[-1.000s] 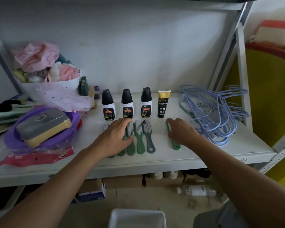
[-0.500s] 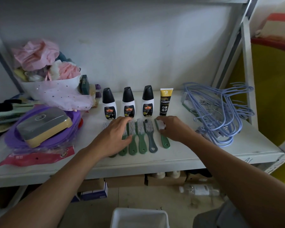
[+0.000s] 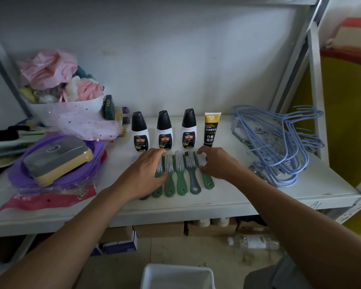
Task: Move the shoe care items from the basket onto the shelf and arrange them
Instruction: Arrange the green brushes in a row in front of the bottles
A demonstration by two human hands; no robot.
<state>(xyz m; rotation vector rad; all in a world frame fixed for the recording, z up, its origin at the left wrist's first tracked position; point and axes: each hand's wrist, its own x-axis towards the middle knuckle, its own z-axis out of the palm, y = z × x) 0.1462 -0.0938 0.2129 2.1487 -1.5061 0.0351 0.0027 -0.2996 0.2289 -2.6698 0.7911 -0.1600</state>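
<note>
**Brushes lined up on the shelf**

Both hands are down on the row of brushes (image 3: 179, 174) at the front of the white shelf (image 3: 258, 197), just before three upright shoe polish bottles (image 3: 164, 134) and a leather cream tube (image 3: 211, 130). The left hand (image 3: 146, 174) lies flat over the leftmost brushes, fingers straight and close together. The right hand (image 3: 215, 163) curls fingers and thumb round the bristle head of the end green brush (image 3: 207, 181), just beside the grey brush (image 3: 193, 176). The white basket (image 3: 175, 270) sits below.
</note>
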